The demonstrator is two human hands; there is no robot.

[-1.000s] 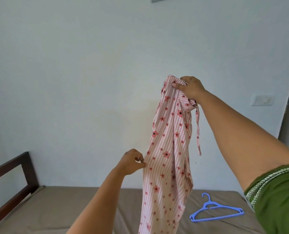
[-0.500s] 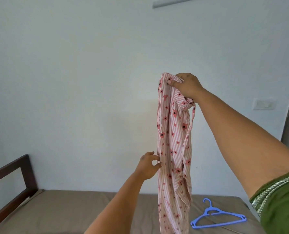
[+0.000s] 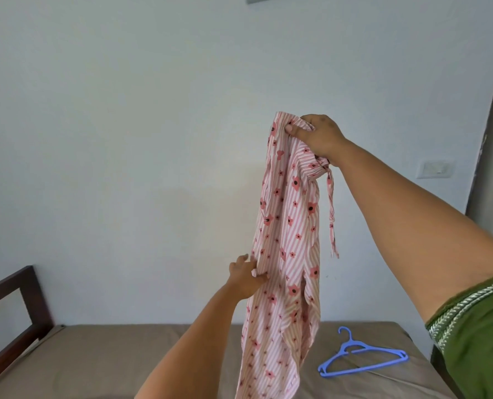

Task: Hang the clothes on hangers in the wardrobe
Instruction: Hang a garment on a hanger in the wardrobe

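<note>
Fabric is hanging in the middle of the view — a pink striped garment (image 3: 287, 234) with red flowers, held up in front of a pale wall (image 3: 124, 139). The right hand (image 3: 318, 136) is gripping its bunched top edge, thumb pressing across the cloth and fingers curling behind it, while a thin tie strap (image 3: 331, 208) is dangling just below the wrist. The left hand (image 3: 246, 276) is pinching the garment's left edge about halfway down, fingers closing on a fold. The lower part of the garment is hanging in front of the bed (image 3: 110, 361); whether it is touching the bed cannot be told.

The bed's bare brown surface is stretching across the bottom of the view, running back to the wall. A blue hanger (image 3: 363, 359) is lying flat on it near the right edge, hook pointing toward the wall, just right of the hanging cloth and apart from it. A dark wooden bed frame (image 3: 18, 309) is rising along the left edge. On the wall at the right a white switch plate (image 3: 436, 169) is sitting beside a dark door edge (image 3: 490, 110) — and a green sleeve (image 3: 481, 335) with pale trim is filling the lower right corner.
</note>
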